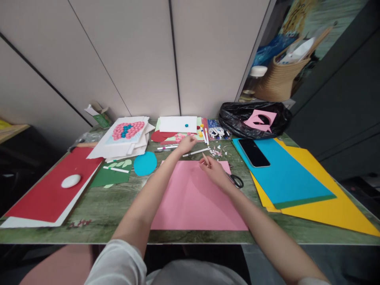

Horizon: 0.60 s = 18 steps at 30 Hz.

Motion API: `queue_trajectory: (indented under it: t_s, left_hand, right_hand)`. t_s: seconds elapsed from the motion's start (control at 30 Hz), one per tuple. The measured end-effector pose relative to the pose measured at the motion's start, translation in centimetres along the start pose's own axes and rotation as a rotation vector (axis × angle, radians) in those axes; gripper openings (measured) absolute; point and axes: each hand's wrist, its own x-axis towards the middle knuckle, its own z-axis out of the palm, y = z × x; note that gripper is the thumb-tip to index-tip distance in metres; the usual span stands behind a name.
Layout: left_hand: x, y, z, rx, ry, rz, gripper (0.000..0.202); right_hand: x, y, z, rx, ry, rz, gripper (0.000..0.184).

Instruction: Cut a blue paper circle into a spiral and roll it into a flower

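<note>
My left hand point(187, 144) reaches to the back of the table, beside small pink balls point(180, 137) and below a white sheet point(175, 124) with a blue ball point(187, 125) on it. Its fingers are bent together, and whatever they may hold is hidden. Over the upper part of a large pink sheet point(196, 206), my right hand point(215, 172) is closed around a thin, pointed beige stick point(206, 159), perhaps a pencil. Black-handled scissors point(236, 181) lie just right of that hand, partly covered. A white stick point(196, 152) rests between the hands.
At left are a red sheet point(44, 194) with a white oval object point(71, 181), green paper point(111, 178), a blue disc point(145, 163) and a pink-and-blue ball picture point(128, 130). At right, a phone point(254, 152) lies on blue paper point(285, 178), near a black bag point(234, 114).
</note>
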Motion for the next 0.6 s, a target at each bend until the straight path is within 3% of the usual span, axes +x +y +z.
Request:
queue_trajectory:
  t_s: [0.17,0.27,0.4,0.6]
  left_hand:
    - [2.6,4.3,3.6,0.035,-0.116,0.144,0.024]
    - [3.6,5.6,4.4,0.089,-0.175,0.202,0.025]
    - [3.2,4.5,4.0,0.196,-0.193,0.223,0.031]
    - [-0.1,1.3,2.3,0.379,-0.167,0.163,0.023]
  right_hand:
    - [0.0,0.4,0.5,0.042,-0.056,0.011,0.015]
    - [0.4,0.8,0.0,0.09,-0.082,0.067,0.017]
    - [0.8,1.3,-0.1,0.154,-0.143,0.14,0.019]
    - [1.1,1.8,0.2,0.238,-0.183,0.187,0.017]
